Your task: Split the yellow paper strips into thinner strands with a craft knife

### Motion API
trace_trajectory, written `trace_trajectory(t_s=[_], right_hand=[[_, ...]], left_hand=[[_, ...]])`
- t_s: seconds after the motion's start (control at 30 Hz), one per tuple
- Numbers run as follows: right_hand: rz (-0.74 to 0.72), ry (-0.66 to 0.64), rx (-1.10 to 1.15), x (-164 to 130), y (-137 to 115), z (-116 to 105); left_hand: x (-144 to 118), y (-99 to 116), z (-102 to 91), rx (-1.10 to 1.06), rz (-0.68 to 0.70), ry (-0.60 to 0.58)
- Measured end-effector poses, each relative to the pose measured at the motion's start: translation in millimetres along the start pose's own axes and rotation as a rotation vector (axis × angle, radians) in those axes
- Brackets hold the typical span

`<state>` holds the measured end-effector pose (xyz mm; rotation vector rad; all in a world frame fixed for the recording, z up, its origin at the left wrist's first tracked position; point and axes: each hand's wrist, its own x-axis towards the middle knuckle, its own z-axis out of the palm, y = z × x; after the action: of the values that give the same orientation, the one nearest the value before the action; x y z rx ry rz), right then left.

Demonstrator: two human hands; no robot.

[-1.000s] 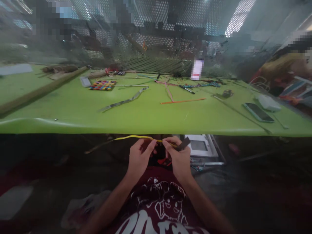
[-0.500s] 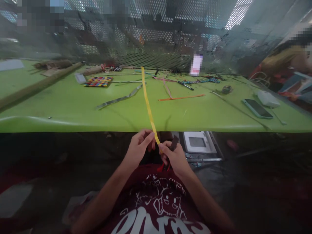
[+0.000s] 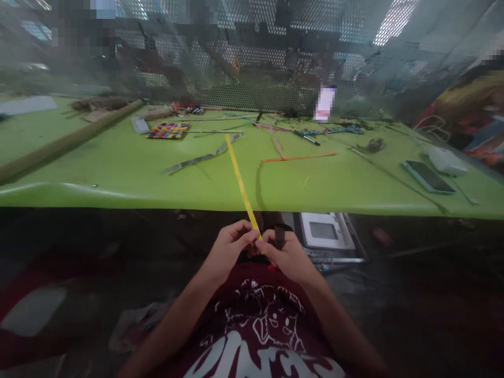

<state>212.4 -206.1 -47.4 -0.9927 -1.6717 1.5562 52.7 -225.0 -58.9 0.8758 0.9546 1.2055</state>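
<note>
Left hand point(image 3: 233, 245) of mine and right hand point(image 3: 286, 253) meet in the lower middle of the frame, thumbs almost touching. On each, thumb and fingers are pinched closed on the near end of a yellow strip point(image 3: 242, 186); the other fingers curl under, partly hidden. From my fingertips the strip slants up and to the left, its far end at the upper centre, over a grey strip point(image 3: 202, 158). At my right hand's fingers a dark flat piece point(image 3: 280, 235) sticks up; I cannot tell what it is.

Beyond my hands a green table point(image 3: 212, 195) spans the frame. Right of centre on it, an orange strip point(image 3: 301, 157) meets the lower end of a pink strip point(image 3: 276, 143), and a pen point(image 3: 307, 138) lies just above. Toward the right edge a phone point(image 3: 428, 177) lies beside a white box point(image 3: 448, 160). In the upper left I see a woven colourful patch point(image 3: 167, 131) and a long pole point(image 3: 74, 139). My dark red shirt point(image 3: 271, 294) fills the bottom centre.
</note>
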Motion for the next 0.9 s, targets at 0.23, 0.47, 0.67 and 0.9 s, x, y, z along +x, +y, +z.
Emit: trace_trajectory(t_s=[0.23, 0.47, 0.67, 0.9], right_hand=[[0.002, 0.019, 0.055, -3.2, 2.3, -2.0], [0.035, 0.103, 0.050, 0.7, 4.4, 3.2], [0.011, 0.070, 0.016, -0.5, 0.6, 2.1], [0.012, 0.035, -0.002, -0.1, -2.9, 7.9]], left_hand=[[-3.6, 2.6, -0.1, 0.021, -0.007, -0.009], [-9.8, 0.8, -2.3, 0.062, -0.024, -0.048], [-9.8, -0.1, -4.5, 0.055, -0.026, -0.024], [-12.2, -1.8, -4.0, -0.034, -0.086, -0.045]])
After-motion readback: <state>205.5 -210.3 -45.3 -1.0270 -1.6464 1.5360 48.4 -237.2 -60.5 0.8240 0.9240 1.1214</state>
